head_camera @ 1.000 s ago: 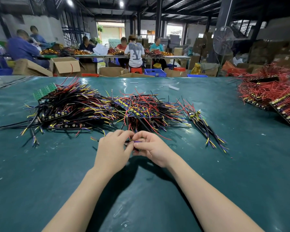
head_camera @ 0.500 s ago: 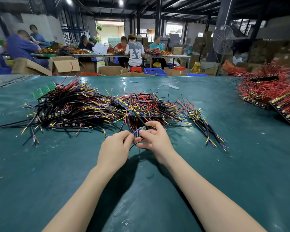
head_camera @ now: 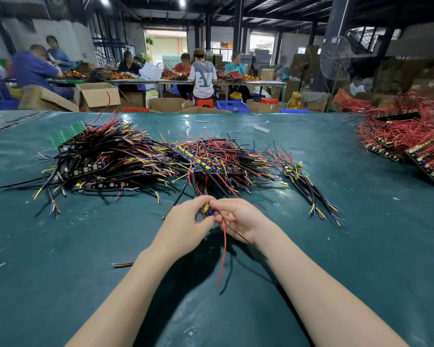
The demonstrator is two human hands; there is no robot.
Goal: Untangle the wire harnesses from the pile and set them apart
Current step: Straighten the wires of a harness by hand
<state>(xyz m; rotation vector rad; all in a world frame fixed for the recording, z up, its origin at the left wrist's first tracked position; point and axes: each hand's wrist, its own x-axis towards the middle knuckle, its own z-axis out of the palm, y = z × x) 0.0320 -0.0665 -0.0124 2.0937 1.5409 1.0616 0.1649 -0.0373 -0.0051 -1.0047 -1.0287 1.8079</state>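
Left hand [head_camera: 186,222] and right hand [head_camera: 239,219] both pinch one wire harness [head_camera: 206,208] (yellow capacitor between the fingertips). It is held just short of the pile [head_camera: 135,156], so its red lead [head_camera: 224,246] hangs free above the worktop [head_camera: 60,271].

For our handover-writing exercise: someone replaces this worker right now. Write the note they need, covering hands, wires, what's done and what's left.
Left hand and right hand: both pinch one harness just in front of the pile. Its red wire hangs toward the person. Whether it is free of the pile cannot be told.
Done: a small bunch lies apart, to the right of the pile.
Left: free the held harness, probably lay it by the bunch, then work through the pile, which looks large and tangled.
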